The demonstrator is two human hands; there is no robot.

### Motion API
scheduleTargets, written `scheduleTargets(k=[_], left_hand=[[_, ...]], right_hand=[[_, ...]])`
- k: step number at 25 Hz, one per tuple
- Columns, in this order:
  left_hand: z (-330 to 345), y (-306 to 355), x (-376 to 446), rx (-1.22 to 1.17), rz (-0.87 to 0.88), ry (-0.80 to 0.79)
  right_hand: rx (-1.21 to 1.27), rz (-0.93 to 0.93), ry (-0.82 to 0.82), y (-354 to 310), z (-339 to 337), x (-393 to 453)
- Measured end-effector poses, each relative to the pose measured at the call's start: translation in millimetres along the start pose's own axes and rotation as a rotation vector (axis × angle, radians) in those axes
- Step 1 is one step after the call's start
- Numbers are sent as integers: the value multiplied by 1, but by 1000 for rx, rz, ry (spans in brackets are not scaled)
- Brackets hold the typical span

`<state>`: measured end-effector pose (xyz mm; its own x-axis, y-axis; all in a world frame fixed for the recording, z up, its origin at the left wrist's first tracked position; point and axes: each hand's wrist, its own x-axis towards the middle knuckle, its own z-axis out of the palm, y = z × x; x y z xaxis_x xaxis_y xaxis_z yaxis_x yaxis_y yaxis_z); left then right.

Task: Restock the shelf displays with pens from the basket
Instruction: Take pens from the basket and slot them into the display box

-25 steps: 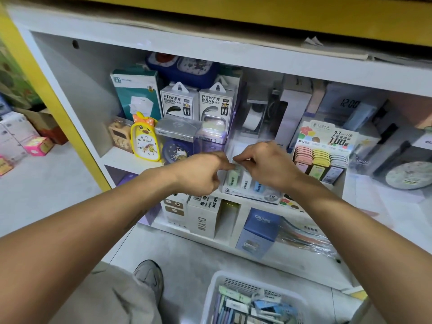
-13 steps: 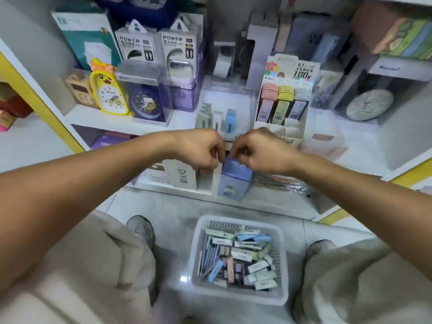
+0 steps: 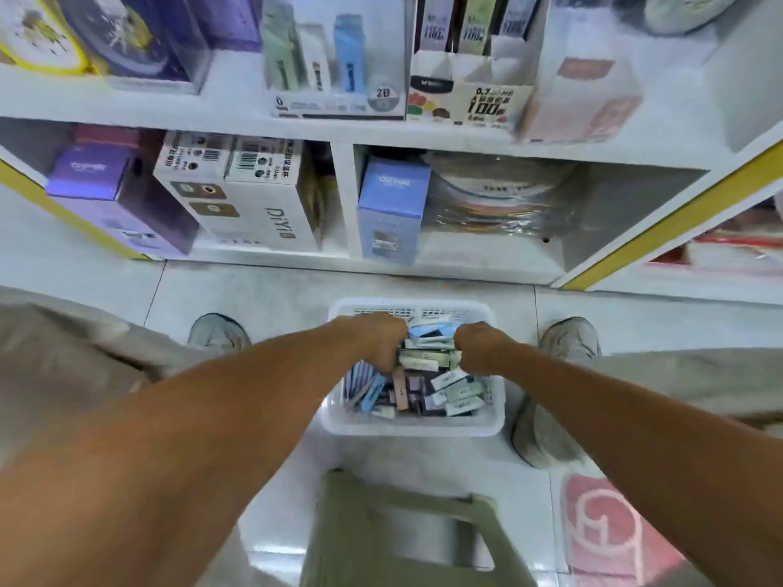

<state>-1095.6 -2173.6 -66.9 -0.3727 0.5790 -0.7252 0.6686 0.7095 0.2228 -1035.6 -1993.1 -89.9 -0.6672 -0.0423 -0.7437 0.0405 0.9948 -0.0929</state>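
A white plastic basket (image 3: 413,426) stands on the floor between my feet, holding several pen packs (image 3: 440,383) in green, blue, pink and white. Both hands are down inside it. My left hand (image 3: 377,341) digs its curled fingers into the left of the pile. My right hand (image 3: 478,349) does the same on the right, and a small bundle of packs sits gripped between them. The fingertips are hidden by the backs of the hands. On the shelf above, a clear pen display (image 3: 334,78) holds green, white and blue packs.
A cardboard refill display (image 3: 466,99) stands right of the clear one. The lower shelf holds a purple box (image 3: 110,197), a white DIY box (image 3: 254,205) and a blue box (image 3: 392,205). A green stool (image 3: 402,535) is under me, with shoes (image 3: 218,334) (image 3: 570,338) flanking the basket.
Both hands left the shelf display and dropped into the basket. My view tilted down from the shelves to the floor.
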Motion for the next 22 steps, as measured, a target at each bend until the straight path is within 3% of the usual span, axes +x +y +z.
scheduleTargets(k=[5, 10, 14, 18, 22], left_hand=[[54, 10, 35, -40, 19, 4], [81, 25, 65, -100, -14, 0], [93, 40, 80, -24, -95, 83], [101, 54, 89, 76, -149, 136], [101, 67, 97, 122, -189, 126]], right_hand=[[-2, 110, 33, 13, 65, 12], [-12, 26, 95, 8, 92, 23], [293, 30, 90, 11, 87, 32], [244, 99, 66, 25, 66, 34], [299, 148, 192, 37, 51, 35]])
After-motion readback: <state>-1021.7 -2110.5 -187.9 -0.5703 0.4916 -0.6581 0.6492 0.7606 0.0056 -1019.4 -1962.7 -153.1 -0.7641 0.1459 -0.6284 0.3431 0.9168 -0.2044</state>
